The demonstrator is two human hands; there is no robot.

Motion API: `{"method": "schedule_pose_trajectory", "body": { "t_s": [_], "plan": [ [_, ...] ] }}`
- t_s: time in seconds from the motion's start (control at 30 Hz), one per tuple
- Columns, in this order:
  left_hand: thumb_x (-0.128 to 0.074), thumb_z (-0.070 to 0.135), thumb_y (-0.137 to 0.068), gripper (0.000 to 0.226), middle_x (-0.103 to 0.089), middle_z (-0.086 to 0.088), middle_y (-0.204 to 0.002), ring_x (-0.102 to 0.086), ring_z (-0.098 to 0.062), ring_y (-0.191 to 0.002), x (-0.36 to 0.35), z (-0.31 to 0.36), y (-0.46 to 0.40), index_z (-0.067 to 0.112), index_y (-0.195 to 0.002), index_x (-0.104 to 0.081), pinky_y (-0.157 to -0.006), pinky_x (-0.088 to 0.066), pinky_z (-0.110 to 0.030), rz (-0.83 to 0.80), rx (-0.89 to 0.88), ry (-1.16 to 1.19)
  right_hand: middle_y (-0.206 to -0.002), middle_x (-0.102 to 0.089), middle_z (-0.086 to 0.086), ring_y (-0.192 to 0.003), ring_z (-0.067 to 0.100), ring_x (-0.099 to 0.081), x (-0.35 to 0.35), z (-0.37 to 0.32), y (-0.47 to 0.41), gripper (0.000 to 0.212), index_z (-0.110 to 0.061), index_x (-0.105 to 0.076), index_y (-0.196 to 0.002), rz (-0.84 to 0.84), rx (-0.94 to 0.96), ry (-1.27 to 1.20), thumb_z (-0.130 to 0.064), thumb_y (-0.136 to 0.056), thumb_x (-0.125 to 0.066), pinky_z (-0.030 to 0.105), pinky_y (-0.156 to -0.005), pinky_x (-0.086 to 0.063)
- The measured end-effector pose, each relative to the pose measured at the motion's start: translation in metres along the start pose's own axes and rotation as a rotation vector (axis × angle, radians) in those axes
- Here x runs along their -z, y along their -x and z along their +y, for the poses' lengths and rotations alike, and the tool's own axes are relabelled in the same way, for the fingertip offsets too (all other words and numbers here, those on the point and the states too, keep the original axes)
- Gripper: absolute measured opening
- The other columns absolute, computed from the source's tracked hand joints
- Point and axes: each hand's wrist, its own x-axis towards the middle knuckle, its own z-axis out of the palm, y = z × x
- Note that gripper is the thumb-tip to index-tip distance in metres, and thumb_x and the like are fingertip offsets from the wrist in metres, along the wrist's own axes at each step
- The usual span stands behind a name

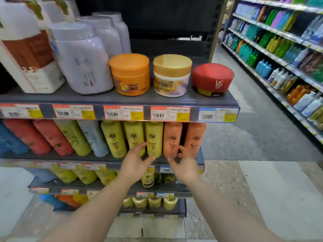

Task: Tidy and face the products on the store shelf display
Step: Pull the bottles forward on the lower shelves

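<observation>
While both arms reach in toward the second shelf (52, 157) of the end-cap, neither hand has closed on a product yet. The left hand (135, 162) hovers with fingers loosely spread in front of the rightmost yellow shampoo bottle (154, 138), its fingertips near the bottle's lower label; whether they touch it I cannot tell. The right hand (183, 165) has its fingers curled loosely just in front of the base of the left orange bottle (172, 138), gripping nothing that shows. A second orange bottle (194, 137) stands beside it at the row's right end, near the shelf's edge.

The step in hand looks like squaring up this yellow-and-orange stretch of the row. To do it well, each bottle is best taken low around the body, turned until its printed logo faces straight out, and drawn forward to the shelf lip so the fronts line up. The bottles are tall and stand close together, so a push high up could tip one into its neighbour; steadying the adjacent bottle with the other hand would help.

Above, the orange jar (130, 74), the Pantene jar (172, 75) and the red VS tub (213, 79) already face forward.
</observation>
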Motion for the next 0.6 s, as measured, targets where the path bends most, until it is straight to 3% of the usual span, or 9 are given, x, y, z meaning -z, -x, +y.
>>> {"method": "schedule_pose_trajectory", "body": {
  "t_s": [0.13,0.27,0.4,0.5,0.6],
  "plan": [
    [-0.066,0.038,-0.086,0.075,-0.035,-0.001,-0.152,-0.035,-0.017,-0.138,-0.021,-0.029,-0.016,0.016,-0.148,-0.029,-0.106,-0.033,-0.027,-0.107,0.040,-0.001,-0.137,-0.055,0.004,-0.124,0.025,-0.053,-0.027,0.016,-0.018,0.076,-0.013,-0.026,-0.149,0.015,-0.099,0.050,-0.037,-0.088,-0.064,0.038,-0.096,-0.047],
    [-0.065,0.042,-0.086,0.078,-0.040,-0.002,-0.149,-0.041,-0.018,-0.135,-0.034,-0.046,-0.033,0.015,-0.149,-0.027,-0.107,-0.038,-0.032,-0.114,0.071,-0.044,-0.114,-0.067,0.004,-0.107,0.028,-0.063,-0.043,0.023,-0.038,0.061,-0.018,-0.040,-0.133,0.066,-0.123,0.131,-0.043,-0.083,-0.066,0.037,-0.085,-0.052],
    [-0.059,0.046,-0.087,0.043,-0.068,0.002,-0.115,-0.065,-0.017,-0.102,-0.042,-0.047,-0.047,0.026,-0.124,-0.055,-0.082,-0.054,-0.036,-0.015,-0.007,-0.136,-0.113,-0.067,0.005,-0.106,0.030,-0.063,-0.044,0.019,-0.054,0.061,-0.014,-0.048,-0.123,0.129,-0.127,0.196,-0.051,-0.079,-0.070,0.036,-0.079,-0.049],
    [-0.057,0.051,-0.086,0.033,-0.070,0.001,-0.095,-0.066,-0.023,-0.086,-0.050,-0.037,-0.049,0.024,-0.104,-0.060,-0.067,-0.052,-0.032,0.110,0.005,-0.235,-0.111,-0.068,0.006,-0.104,0.030,-0.064,-0.043,0.019,-0.058,0.059,-0.014,-0.053,-0.117,0.149,-0.116,0.224,-0.053,-0.077,-0.071,0.038,-0.079,-0.051],
    [-0.056,0.053,-0.087,0.031,-0.068,-0.001,-0.083,-0.065,-0.025,-0.076,-0.054,-0.031,-0.048,0.023,-0.097,-0.057,-0.057,-0.045,-0.029,0.172,0.030,-0.313,-0.110,-0.068,0.006,-0.103,0.031,-0.063,-0.043,0.021,-0.057,0.057,-0.012,-0.053,-0.115,0.158,-0.117,0.258,-0.053,-0.079,-0.070,0.036,-0.076,-0.049]
  ]
}}
